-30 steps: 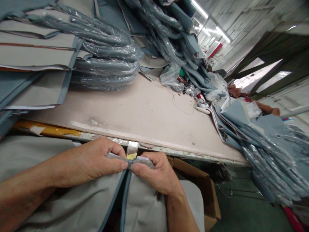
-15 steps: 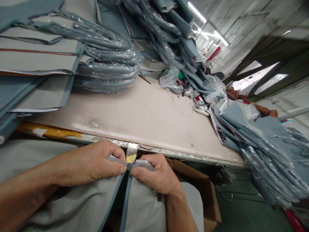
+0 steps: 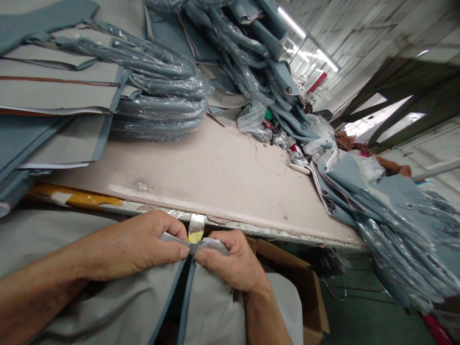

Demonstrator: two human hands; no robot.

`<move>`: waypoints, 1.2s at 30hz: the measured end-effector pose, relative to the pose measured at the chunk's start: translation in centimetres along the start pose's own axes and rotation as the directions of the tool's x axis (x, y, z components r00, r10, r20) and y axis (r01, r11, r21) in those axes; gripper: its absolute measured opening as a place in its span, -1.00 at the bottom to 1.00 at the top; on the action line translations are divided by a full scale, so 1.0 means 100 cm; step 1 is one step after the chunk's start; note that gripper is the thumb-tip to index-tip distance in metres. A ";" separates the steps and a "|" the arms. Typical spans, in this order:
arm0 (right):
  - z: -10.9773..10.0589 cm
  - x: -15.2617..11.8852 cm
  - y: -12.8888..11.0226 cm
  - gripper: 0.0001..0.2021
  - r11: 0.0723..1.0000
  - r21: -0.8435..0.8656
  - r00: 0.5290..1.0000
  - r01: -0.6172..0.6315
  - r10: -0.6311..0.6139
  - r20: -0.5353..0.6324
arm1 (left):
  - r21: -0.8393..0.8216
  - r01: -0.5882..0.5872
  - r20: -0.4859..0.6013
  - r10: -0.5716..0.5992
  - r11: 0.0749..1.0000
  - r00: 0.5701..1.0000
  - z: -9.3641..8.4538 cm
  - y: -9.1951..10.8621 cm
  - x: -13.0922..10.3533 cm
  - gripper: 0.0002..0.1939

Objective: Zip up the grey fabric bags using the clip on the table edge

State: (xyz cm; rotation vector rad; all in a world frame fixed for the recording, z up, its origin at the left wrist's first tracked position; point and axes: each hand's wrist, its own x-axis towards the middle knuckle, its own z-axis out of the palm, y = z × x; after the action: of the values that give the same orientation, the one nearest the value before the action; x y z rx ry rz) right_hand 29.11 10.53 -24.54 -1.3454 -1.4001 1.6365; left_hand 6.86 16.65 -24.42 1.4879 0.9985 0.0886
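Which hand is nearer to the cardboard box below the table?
Right. The right hand is just left of the cardboard box; the left hand is farther left.

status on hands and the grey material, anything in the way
Left hand and right hand pinching grey material near its top edge. Blue edging parted below. Nothing seen blocking either.

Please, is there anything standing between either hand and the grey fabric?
Nothing visible. The left hand and right hand each pinch the grey fabric directly. The table lies beyond the hands, not in between.
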 end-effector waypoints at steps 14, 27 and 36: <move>0.000 0.000 -0.001 -0.60 0.993 -0.011 0.993 0.120 -0.120 -0.003 | 0.001 -0.065 -0.034 0.065 0.998 0.997 0.002 -0.002 -0.003 -0.57; -0.002 0.001 -0.005 -0.56 0.999 -0.002 0.999 0.038 -0.038 0.027 | 0.006 -0.072 -0.003 0.072 0.997 0.997 0.002 -0.005 -0.002 -0.55; -0.002 0.002 -0.006 -0.48 0.998 0.005 0.997 0.070 -0.070 0.024 | 0.013 -0.058 -0.021 0.058 0.998 0.998 0.004 -0.004 0.001 -0.50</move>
State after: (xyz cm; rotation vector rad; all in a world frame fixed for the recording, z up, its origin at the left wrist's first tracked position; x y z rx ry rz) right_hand 29.16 10.99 -23.99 -1.2643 -1.4412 1.6140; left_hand 6.94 16.37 -24.86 1.5304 0.9749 0.1408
